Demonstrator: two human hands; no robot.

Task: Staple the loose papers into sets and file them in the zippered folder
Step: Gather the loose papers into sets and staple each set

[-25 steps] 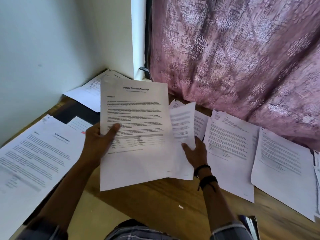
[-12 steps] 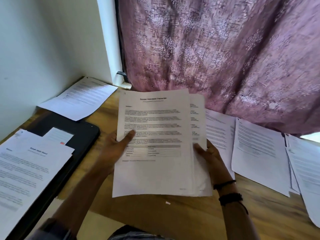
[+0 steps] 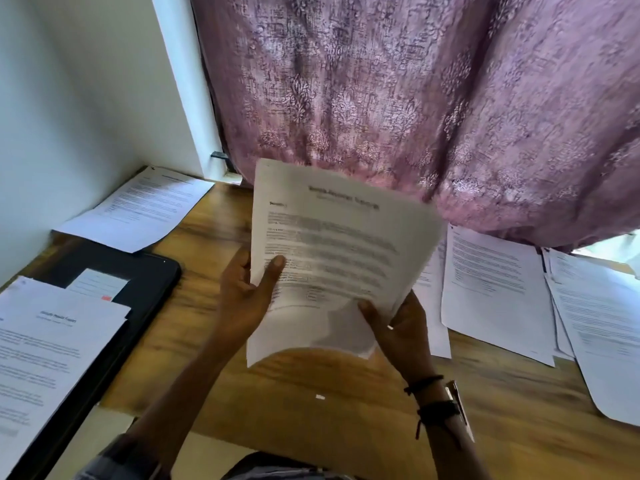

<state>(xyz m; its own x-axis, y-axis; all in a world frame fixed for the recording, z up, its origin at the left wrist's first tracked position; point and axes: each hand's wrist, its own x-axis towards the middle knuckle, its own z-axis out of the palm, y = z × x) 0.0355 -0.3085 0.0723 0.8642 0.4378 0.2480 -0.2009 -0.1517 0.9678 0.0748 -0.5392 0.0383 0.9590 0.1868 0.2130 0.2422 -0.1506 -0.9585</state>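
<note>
1. Fingers of the left hand: curled round the left edge of a sheaf of papers, thumb laid across the printed front.
2. Thumb of the right hand: pressed on the sheaf's near right corner, the other fingers underneath, gripping it; dark bands at the wrist.
3. Sheaf of papers: held above the wooden table, tilted, print blurred, near edge bowed.
4. Black folder: flat at the left of the table, with a stack of printed sheets lying over its near part.
5. Loose sheets: spread along the right of the table, overlapping.
6. Further sheets: far left corner, against the wall.
7. Pink patterned curtain: hangs at the far side, behind the sheaf.
8. Small white scrap: on the table, near the middle.
</note>
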